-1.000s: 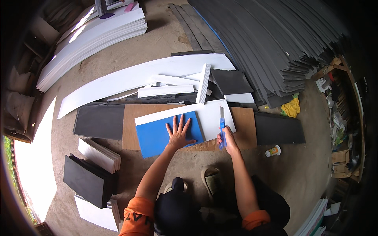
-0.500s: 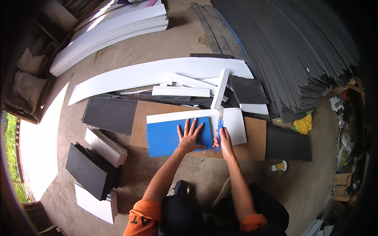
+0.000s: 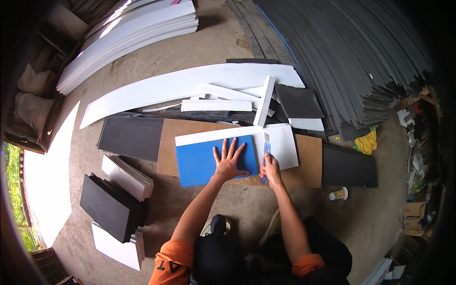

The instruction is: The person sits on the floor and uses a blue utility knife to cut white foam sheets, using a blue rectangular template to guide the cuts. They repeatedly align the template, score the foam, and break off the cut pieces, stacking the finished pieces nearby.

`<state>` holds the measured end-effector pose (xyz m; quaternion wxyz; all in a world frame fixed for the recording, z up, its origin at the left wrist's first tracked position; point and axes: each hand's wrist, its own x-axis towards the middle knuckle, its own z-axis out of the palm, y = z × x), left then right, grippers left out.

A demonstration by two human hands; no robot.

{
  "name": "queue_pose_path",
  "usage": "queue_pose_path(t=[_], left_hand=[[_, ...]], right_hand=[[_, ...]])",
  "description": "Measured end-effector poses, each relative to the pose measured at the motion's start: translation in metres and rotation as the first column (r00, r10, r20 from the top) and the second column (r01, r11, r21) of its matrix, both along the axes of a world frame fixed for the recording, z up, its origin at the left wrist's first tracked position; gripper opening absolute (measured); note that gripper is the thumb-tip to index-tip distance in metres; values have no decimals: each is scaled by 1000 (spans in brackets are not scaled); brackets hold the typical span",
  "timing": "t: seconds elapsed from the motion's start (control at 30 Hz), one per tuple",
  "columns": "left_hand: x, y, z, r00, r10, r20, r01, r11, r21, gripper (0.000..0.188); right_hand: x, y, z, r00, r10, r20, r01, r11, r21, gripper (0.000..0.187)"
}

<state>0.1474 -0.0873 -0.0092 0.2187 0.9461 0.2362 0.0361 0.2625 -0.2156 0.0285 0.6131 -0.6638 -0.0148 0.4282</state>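
Observation:
My left hand [image 3: 229,164] lies flat with fingers spread on a blue rectangular board [image 3: 197,164], pressing near its right end. Beneath it is a larger white sheet [image 3: 285,147], showing along the far side and to the right. Wrapped around a blue utility knife [image 3: 266,151], my right hand [image 3: 271,170] is just right of the blue board's right edge. The long blade points away from me, over the white sheet; whether its tip touches the surface I cannot tell. A brown wooden board [image 3: 308,159] lies under both sheets.
White strips [image 3: 218,105] and a long white sheet [image 3: 190,83] lie beyond. Black sheets [image 3: 351,57] are stacked at far right, white sheets [image 3: 137,40] at far left. Cut black pieces [image 3: 107,204] stand near left. A small tub [image 3: 338,194] and yellow cloth [image 3: 365,142] are at right.
The knife and my right hand have come slightly toward me relative to the white sheet. My left hand stays spread on the blue board. The whole view has shifted a little.

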Motion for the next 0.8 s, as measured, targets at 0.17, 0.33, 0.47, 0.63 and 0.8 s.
queue_pose_path(t=[0.17, 0.33, 0.47, 0.63, 0.8], left_hand=[[2, 2, 6, 997, -28, -77, 24, 999, -48, 114], [3, 5, 16, 978, -73, -197, 55, 994, -94, 119], [4, 4, 16, 979, -67, -193, 52, 995, -85, 119], [4, 4, 14, 983, -61, -175, 47, 995, -84, 119], [6, 3, 17, 982, -46, -182, 34, 997, -72, 118]], right_hand=[[8, 0, -18, 861, 244, 446, -202, 969, -140, 16], [30, 39, -24, 353, 746, 565, -128, 636, -761, 24], [27, 59, -13, 331, 770, 546, -47, 591, -805, 27], [15, 66, -17, 289, 764, 576, -11, 604, -797, 23], [19, 68, -20, 334, 745, 577, -58, 627, -776, 25]])
